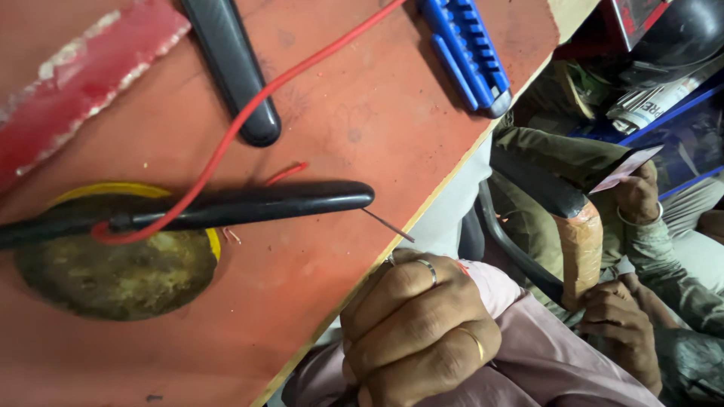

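- One hand [418, 332] sits at 5 o'clock in the frame, curled into a loose fist at the table [362, 113] edge, two rings on its fingers. Whether it is the person's left or right hand I cannot tell; the wrist is cut off by the bottom edge.
- The fingers are folded inward; a thin metal wire [387, 225] runs from just above the knuckles toward 11 o'clock. The pinch itself is hidden behind the knuckles, so I cannot confirm that the wire is held.
- The wire's upper end meets the tip of a long black tool handle [256, 205], which lies across the table toward 9 o'clock and is cut off at the left edge.
- A red cable [249, 113] loops around the handle near 9 o'clock and climbs to 12 o'clock, leaving the frame.
- Under the handle, a round dark tin with a yellow rim [113, 271], contents murky.
- A second black handle [230, 68] at 11 o'clock and a blue ridged tool [467, 53] at 1 o'clock are both cropped at the top.
- At 3 o'clock, another person's hands [618, 324] rest on a tape-wrapped chair arm [579, 241]; not the wearer's.
- The second own hand is not seen.
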